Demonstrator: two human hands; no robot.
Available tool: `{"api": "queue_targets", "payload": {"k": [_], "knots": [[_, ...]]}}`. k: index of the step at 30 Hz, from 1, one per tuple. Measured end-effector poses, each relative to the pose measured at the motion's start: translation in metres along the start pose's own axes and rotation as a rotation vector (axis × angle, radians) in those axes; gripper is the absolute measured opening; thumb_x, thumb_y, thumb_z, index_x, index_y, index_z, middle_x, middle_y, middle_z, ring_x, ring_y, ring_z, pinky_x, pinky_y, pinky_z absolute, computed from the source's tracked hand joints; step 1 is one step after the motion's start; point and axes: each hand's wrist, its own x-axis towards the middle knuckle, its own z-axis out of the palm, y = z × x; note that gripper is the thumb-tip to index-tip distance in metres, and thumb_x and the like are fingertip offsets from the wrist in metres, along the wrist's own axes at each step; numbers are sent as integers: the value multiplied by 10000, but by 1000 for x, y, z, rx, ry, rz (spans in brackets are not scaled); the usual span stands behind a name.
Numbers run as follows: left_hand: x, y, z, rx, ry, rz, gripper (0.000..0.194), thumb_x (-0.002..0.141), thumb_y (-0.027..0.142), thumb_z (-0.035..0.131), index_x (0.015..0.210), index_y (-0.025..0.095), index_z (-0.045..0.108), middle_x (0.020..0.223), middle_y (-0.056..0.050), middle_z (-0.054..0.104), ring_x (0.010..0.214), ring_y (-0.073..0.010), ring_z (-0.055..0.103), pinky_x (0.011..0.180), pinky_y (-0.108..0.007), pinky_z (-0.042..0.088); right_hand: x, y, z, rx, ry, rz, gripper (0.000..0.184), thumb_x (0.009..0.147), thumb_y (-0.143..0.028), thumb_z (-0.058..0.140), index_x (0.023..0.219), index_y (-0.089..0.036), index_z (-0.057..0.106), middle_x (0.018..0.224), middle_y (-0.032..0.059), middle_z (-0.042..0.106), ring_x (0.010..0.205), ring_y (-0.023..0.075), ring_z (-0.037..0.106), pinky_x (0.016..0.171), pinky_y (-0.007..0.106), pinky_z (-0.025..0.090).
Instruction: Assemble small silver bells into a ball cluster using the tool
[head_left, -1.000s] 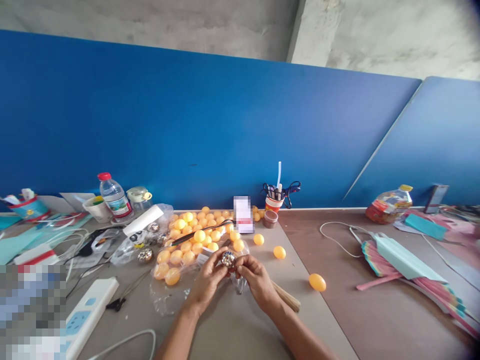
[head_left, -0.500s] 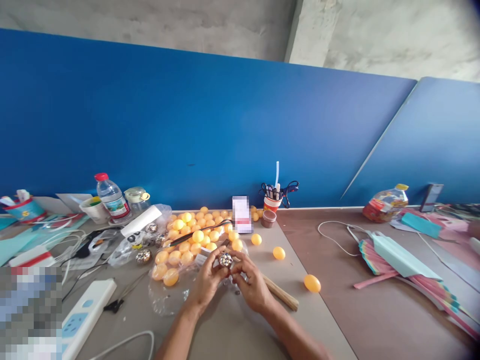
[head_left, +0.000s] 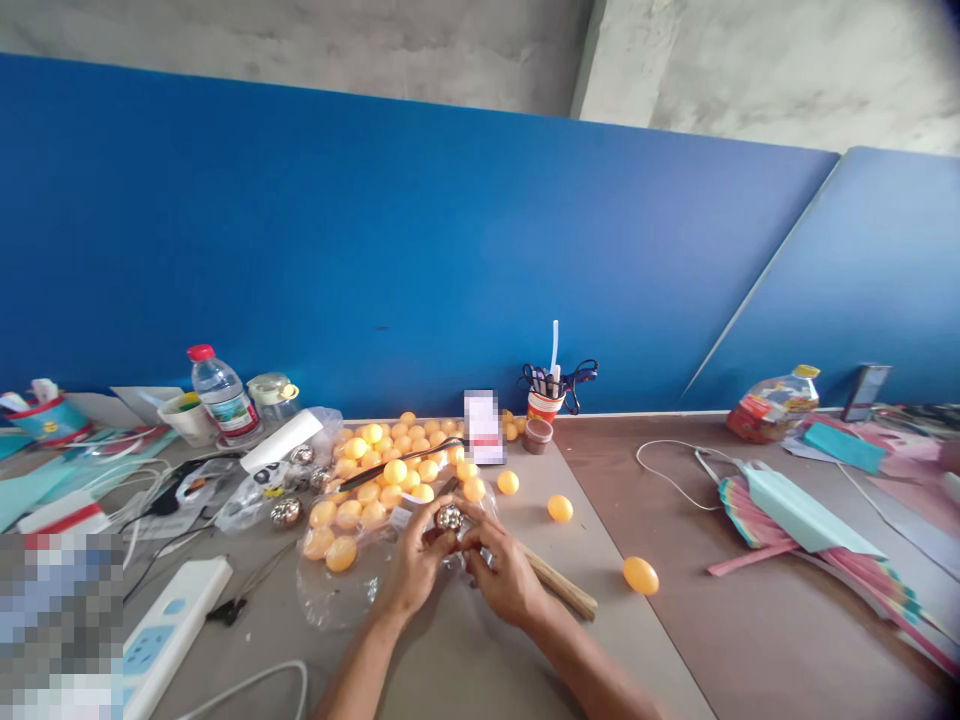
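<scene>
A small shiny silver ball [head_left: 449, 517] with a bumpy or pierced surface is held up between the fingers of both hands. My left hand [head_left: 417, 565] is closed around its left side, and my right hand [head_left: 501, 570] pinches it from the right. Under my right hand lies a wooden handle [head_left: 561, 583]; what it joins is mostly hidden. Just beyond my fingers, orange balls [head_left: 395, 472] fill a clear plastic bag [head_left: 330, 595]. More silver balls, like the one at the left [head_left: 286, 513], rest beside the bag.
Loose orange balls [head_left: 640, 575] sit on the right of the desk. A power strip [head_left: 176, 640], cables and a water bottle [head_left: 223, 400] stand at left. Near the blue partition [head_left: 420, 250] is a pen cup [head_left: 545, 405]. Face masks [head_left: 810, 510] lie far right.
The loose orange ball nearest on the right has rolled a little further right and nearer. Both hands stay on the silver ball, their fingers slightly shifted around it.
</scene>
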Motion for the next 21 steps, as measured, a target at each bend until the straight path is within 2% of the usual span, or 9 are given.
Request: {"api": "queue_targets", "payload": {"k": [6, 15, 18, 21], "knots": [[2, -4, -2, 102, 3, 61, 509, 735, 438, 704, 1182, 203, 640, 1073, -97, 698, 951, -269, 644, 854, -399, 521, 0, -1, 1, 11, -1, 22, 250, 720, -13, 485, 781, -206, 632, 1344, 110, 574, 1208, 273, 567, 971, 436, 471], [2, -6, -3, 142, 4, 78, 510, 760, 445, 683, 1202, 196, 629, 1056, -97, 698, 968, -269, 639, 859, -394, 517, -1, 2, 1, 23, -10, 39, 242, 714, -19, 484, 776, -198, 635, 1337, 112, 576, 1181, 275, 577, 926, 422, 480], [1, -5, -3, 147, 12, 75, 501, 763, 443, 679, 1198, 199, 631, 1054, -94, 697, 960, -264, 641, 847, -388, 520, -1, 3, 2, 56, -11, 33, 249, 706, -22, 491, 782, -203, 645, 1302, 108, 594, 1174, 278, 572, 883, 408, 493], [1, -4, -2, 132, 21, 57, 493, 758, 441, 683, 1186, 199, 636, 1067, -96, 693, 946, -259, 642, 832, -380, 524, -2, 3, 4, 160, 8, 79, 206, 709, -49, 525, 756, -208, 647, 1261, 100, 605, 1078, 268, 607, 804, 380, 511]]}}
